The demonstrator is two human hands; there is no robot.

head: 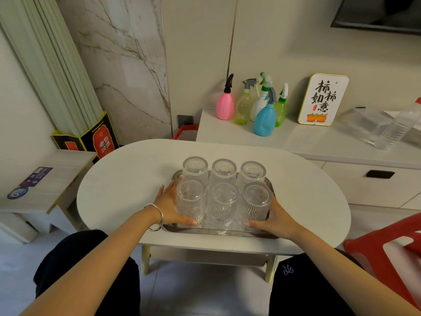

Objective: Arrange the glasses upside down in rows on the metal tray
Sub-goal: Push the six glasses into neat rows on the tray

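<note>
Several clear ribbed glasses stand upside down in two rows of three on a metal tray (pixel 218 231) at the middle of a white oval table. The back row starts with a glass (pixel 195 168) at the left; the front row ends with a glass (pixel 257 202) at the right. My left hand (pixel 169 205) lies flat against the outer side of the front left glass (pixel 191 201), thumb at the tray's near edge. My right hand (pixel 276 218) presses the outer side of the front right glass in the same way. Neither hand wraps fully round a glass.
The white oval table (pixel 118 185) stands in front of my knees. Behind it a white cabinet (pixel 319 142) carries several spray bottles (pixel 265 118), a framed sign (pixel 322 100) and clear plastic bottles (pixel 396 128). A red plastic stool (pixel 385 254) is at the right.
</note>
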